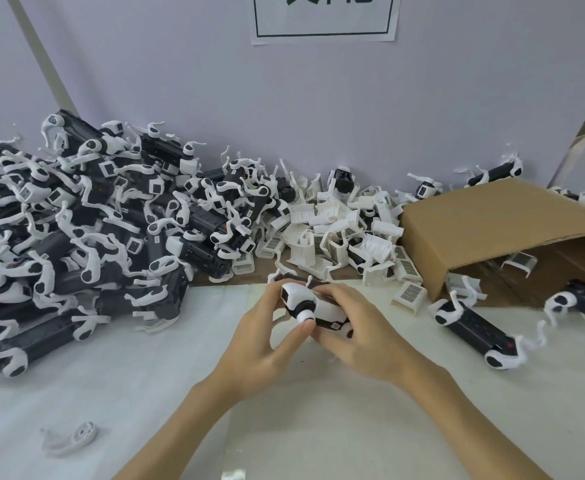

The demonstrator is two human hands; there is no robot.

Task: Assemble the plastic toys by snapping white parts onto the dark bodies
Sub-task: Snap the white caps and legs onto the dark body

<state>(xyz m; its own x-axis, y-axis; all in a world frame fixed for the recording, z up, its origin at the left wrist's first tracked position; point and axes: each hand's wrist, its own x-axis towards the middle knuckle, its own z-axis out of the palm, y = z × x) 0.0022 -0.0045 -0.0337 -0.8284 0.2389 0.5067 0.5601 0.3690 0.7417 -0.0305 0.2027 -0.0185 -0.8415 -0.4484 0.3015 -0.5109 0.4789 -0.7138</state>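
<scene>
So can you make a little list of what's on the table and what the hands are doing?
toy in hands: dark body with white parts
left hand: grips the toy's near end
right hand: grips its side
big pile: dark toys with white legs, left
white parts heap: middle, by the wall
cardboard box: right, on its side
loose white part: near left

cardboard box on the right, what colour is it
Plain brown, the cardboard box lies tipped on its side. The head view, the only one, shows it.

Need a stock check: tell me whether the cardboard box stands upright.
No, the cardboard box lies tipped on its side, its opening facing the person.
</scene>
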